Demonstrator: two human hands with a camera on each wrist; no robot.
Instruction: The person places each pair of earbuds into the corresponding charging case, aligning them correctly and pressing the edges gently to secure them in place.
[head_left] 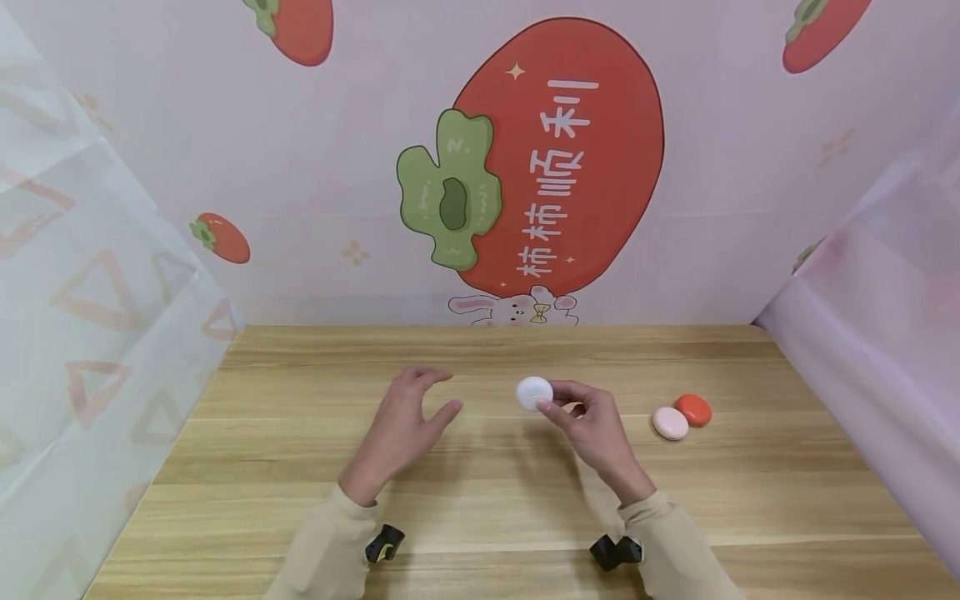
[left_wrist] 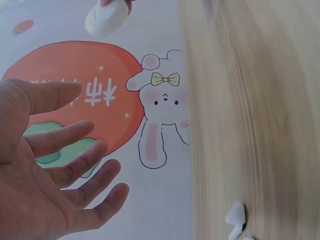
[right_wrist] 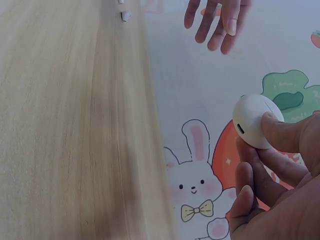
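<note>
White case: one, round, with a dark slot in its edge; located above the tabletop, right of the left hand.
Right hand: pinches the white case between thumb and fingers.
Left hand: apart from the right hand and the case; holds nothing, fingers spread.
Small white pieces: at least two, lying on the tabletop; one has a stem, the other is cut off by the frame edge.
Discs: two, right of the right hand; pink disc and red disc appear to meet at their edges.
Obstruction: both hands and two beige sleeves cover parts of the tabletop in the head view; the small white pieces show only in the wrist views.
Wrist devices: two, black, one per sleeve.
Tabletop: one, wood-grained.
Backdrop: printed with one large red fruit and one rabbit.
</note>
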